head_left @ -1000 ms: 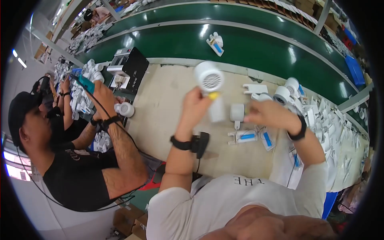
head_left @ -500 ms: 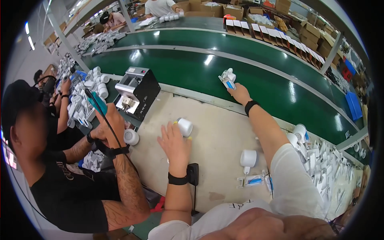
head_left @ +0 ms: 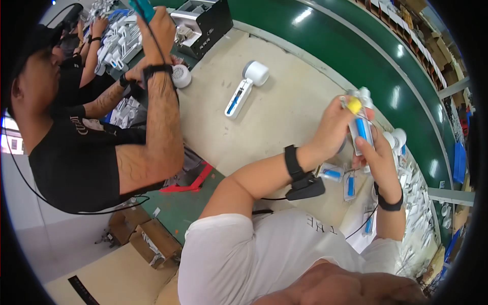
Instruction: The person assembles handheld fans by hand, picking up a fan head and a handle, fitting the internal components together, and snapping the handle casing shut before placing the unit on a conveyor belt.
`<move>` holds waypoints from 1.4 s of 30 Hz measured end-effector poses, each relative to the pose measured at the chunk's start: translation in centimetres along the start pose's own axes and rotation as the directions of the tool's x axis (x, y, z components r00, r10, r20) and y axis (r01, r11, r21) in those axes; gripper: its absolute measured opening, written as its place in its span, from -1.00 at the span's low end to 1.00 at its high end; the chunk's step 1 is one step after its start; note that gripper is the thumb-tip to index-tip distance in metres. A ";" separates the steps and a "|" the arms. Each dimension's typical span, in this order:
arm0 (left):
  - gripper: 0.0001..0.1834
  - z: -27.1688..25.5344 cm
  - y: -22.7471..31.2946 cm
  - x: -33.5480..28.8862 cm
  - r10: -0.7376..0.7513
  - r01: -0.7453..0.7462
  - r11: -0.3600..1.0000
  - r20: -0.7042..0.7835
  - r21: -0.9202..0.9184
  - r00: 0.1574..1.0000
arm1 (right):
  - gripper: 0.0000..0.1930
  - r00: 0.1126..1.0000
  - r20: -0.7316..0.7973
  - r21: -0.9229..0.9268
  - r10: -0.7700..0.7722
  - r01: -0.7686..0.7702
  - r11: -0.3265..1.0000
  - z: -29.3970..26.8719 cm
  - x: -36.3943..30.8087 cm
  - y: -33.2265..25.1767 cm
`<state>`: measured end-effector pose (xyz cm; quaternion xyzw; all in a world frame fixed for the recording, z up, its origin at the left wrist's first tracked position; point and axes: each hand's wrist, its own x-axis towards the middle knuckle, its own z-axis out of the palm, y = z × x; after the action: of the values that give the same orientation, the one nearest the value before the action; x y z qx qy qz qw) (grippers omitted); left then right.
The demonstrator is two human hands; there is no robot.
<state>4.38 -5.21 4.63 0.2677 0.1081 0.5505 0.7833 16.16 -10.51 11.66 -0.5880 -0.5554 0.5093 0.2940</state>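
Both my hands are together over the right part of the bench. My right hand [head_left: 378,157] grips a white handheld fan part [head_left: 362,129] with a blue battery in its open handle. My left hand [head_left: 330,127], with a yellow finger cover, is closed at the upper end of the same part, near thin wires. The exact contact of its fingertips is partly hidden. Another white handheld fan [head_left: 241,96] lies on the bench to the left, its handle open and blue showing inside. Clear-cased blue battery pieces [head_left: 333,173] lie below my hands.
A co-worker [head_left: 152,101] at the left holds a teal tool [head_left: 142,9]. A black machine [head_left: 203,28] stands at the bench's far left. The green conveyor [head_left: 325,38] runs behind the bench [head_left: 290,91]. White parts [head_left: 417,188] are piled at the right.
My right hand has come back from the conveyor with the fan part. My left hand has left the fan on the bench and joined it at the right. The view has turned.
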 end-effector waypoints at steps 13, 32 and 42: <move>-0.80 5.7 -2.0 -4.0 -0.501 0.528 0.849 0.269 -0.035 0.823 | 0.00 0.858 -0.472 0.160 -0.202 0.308 0.938 -1.1 -10.2 12.0; -0.77 5.9 -2.9 -5.2 -0.649 0.306 0.568 0.187 0.764 0.738 | -0.33 0.408 -0.288 -0.864 -0.866 0.279 0.419 -5.1 -13.1 11.6; -0.59 6.2 -3.6 -4.5 -0.606 -0.231 0.205 0.309 0.951 0.733 | -0.37 0.772 -0.210 -0.562 -0.600 0.407 0.720 -8.2 -14.7 7.1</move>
<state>8.51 -12.09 7.29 0.8417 0.1843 0.1214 0.4928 28.25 -24.22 11.74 -0.5510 -0.7382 0.1284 0.3673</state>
